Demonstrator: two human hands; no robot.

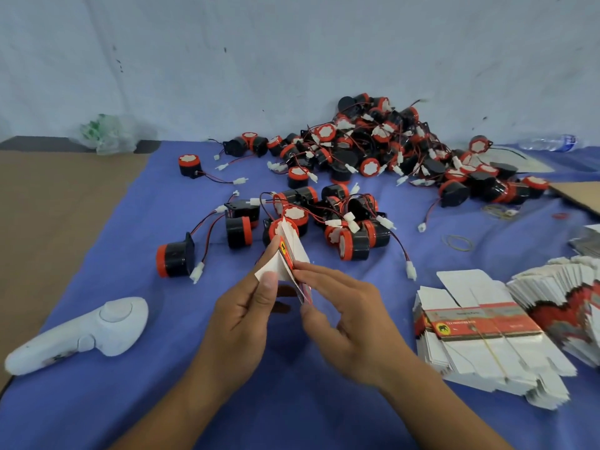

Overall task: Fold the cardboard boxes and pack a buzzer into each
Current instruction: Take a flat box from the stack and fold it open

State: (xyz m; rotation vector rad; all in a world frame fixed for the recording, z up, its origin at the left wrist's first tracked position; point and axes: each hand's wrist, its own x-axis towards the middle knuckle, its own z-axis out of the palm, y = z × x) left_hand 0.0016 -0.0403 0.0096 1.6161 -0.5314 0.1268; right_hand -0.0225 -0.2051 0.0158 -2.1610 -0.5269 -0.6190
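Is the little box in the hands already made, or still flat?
Half made. The box is partly opened between the left hand and right hand, with white flaps sticking out, not tucked in.

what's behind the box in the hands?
A cluster of buzzers on the cloth. The box, held by the left hand and right hand, covers part of the nearest buzzer; only its red cap edge shows.

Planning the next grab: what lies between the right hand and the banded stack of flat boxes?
Head view: only bare blue cloth lies between the right hand, holding the cardboard box, and the banded stack.
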